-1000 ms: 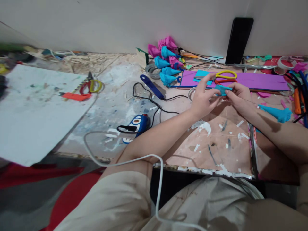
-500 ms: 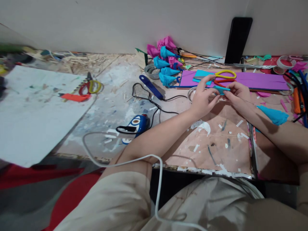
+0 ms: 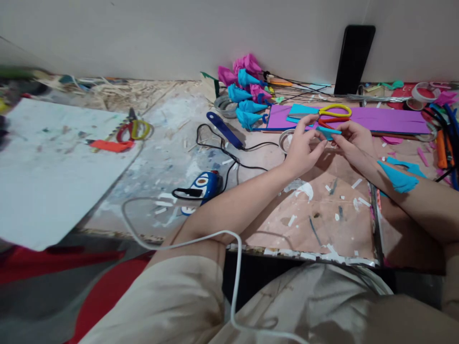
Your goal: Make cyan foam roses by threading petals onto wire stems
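Observation:
My left hand point(image 3: 303, 145) and my right hand point(image 3: 353, 141) meet over the table, with a small blue paper strip point(image 3: 330, 133) pinched between their fingertips. Across my right forearm lies a blue paper flower point(image 3: 399, 179), its cone shape like the finished ones at the back; a thin stem seems to run from it towards my right fingers. Just beyond my hands are scissors point(image 3: 336, 111) with yellow and red handles, resting on a blue paper piece point(image 3: 299, 110) and a purple sheet point(image 3: 385, 119). My left hand partly covers the scissor blades.
Pink and blue paper flowers point(image 3: 247, 93) on dark stems lie at the back. A black phone point(image 3: 354, 59) leans on the wall. Left are a blue glue gun point(image 3: 206, 186) with its cord, pliers point(image 3: 134, 128) and a white board point(image 3: 60, 177). A white cable point(image 3: 236, 267) crosses my lap.
The blue flower on my right forearm has turned and shifted left and down, and another blue paper piece now shows behind it. My hands stay nearly in place around the strip.

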Tool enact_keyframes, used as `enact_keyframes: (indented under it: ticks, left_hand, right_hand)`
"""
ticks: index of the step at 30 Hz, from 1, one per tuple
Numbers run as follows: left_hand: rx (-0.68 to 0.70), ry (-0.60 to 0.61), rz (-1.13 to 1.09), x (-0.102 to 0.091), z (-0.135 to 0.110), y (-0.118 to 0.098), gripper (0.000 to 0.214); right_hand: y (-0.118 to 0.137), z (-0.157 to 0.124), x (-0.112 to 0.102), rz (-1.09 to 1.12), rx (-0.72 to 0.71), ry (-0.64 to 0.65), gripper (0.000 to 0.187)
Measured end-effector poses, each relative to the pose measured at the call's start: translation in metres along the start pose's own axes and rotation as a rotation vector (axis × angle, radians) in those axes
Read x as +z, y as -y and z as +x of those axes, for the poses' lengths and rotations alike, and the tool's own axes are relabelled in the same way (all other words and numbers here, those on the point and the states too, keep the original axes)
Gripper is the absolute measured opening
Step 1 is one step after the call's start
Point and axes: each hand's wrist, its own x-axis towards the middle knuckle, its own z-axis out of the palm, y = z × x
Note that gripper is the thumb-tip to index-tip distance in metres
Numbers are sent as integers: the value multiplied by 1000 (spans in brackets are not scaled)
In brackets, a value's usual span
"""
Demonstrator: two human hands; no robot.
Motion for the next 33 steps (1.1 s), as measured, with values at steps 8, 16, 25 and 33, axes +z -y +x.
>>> enact_keyframes:
  ticks: [8,16,25,33]
  left_hand:
    - [-57,-22,-130,1,2,-3,7]
    - [-156,9,-357,1,5,-8,9]
    - [-246,20,-307,0,4,-13,5]
    - [-220,16,-225,-1,5,-14,4]
  right_hand:
    - [-6,3,-2,-15,-19,-8,44]
    - [-4,4,-2,19,11,10,45]
    - [-16,6,-8,-40,-19,14,38]
    - [-10,4,-5,-65,-26,16,39]
